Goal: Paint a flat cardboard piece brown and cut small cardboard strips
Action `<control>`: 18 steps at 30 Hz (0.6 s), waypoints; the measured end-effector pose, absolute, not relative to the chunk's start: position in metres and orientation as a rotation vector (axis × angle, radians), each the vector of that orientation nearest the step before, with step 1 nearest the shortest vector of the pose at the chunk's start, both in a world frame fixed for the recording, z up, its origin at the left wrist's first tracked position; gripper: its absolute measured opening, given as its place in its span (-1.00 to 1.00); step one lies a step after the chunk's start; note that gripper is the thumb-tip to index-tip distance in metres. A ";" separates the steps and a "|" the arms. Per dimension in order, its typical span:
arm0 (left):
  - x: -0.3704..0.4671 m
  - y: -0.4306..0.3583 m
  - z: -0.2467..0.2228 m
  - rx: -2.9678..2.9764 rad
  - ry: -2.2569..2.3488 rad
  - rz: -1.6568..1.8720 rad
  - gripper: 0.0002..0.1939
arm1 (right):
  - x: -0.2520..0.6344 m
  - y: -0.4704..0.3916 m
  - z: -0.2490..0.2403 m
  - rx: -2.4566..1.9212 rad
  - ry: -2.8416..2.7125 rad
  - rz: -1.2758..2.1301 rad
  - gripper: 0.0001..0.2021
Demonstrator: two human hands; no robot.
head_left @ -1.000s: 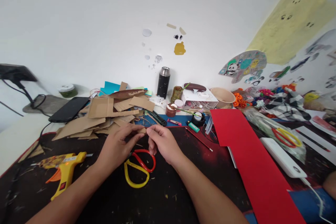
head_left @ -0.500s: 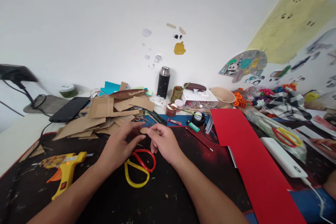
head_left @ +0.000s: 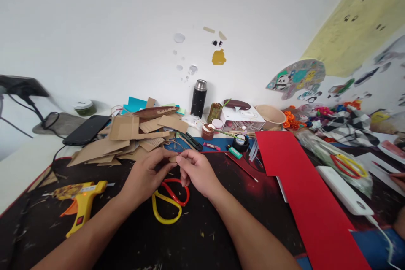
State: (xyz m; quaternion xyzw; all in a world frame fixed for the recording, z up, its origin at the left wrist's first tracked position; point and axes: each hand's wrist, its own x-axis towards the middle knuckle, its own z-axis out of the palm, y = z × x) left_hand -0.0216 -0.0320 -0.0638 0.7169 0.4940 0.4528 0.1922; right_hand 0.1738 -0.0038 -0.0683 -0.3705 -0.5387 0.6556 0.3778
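Note:
A small brown cardboard piece (head_left: 173, 158) is pinched between the fingertips of my left hand (head_left: 144, 175) and my right hand (head_left: 198, 171), which nearly meet above the dark mat. Fingers cover most of the piece. Just below the hands lie scissors with one red and one yellow handle loop (head_left: 167, 219); their blades are hidden under the hands. To the left, a yellow glue gun (head_left: 82, 204) rests on the mat beside my left forearm. Behind my left hand is a pile of cut cardboard (head_left: 125, 128).
A long red sheet (head_left: 306, 194) and a white power bank (head_left: 344, 190) lie at the right. Behind stand a black thermos (head_left: 199, 99) and a white box (head_left: 242, 118). A red pencil (head_left: 242, 167) lies right of my hands. Another person's hand (head_left: 398, 180) shows at the right edge.
My left fingertips have closed onto the cardboard piece, which was held by my right hand with the left fingers apart around it. The whole view has shifted slightly.

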 end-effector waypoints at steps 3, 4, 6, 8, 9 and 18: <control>-0.020 -0.033 -0.061 1.924 1.363 1.244 -0.68 | 0.174 -0.003 -0.068 -0.971 -1.395 1.610 -0.54; -0.019 -0.033 -0.060 1.866 1.360 1.228 -0.62 | 0.175 -0.003 -0.068 -0.978 -1.394 1.587 -0.55; -0.019 -0.033 -0.056 1.732 1.354 1.185 -0.53 | 0.176 -0.002 -0.066 -0.978 -1.389 1.549 -0.56; -0.019 -0.032 -0.052 1.625 1.347 1.145 -0.54 | 0.177 -0.003 -0.065 -0.980 -1.396 1.515 -0.58; -0.019 -0.032 -0.050 1.589 1.347 1.133 -0.55 | 0.177 -0.003 -0.064 -0.983 -1.404 1.500 -0.59; -0.017 -0.030 -0.047 1.515 1.357 1.067 -0.47 | 0.174 -0.010 -0.061 -1.024 -1.452 1.425 -0.73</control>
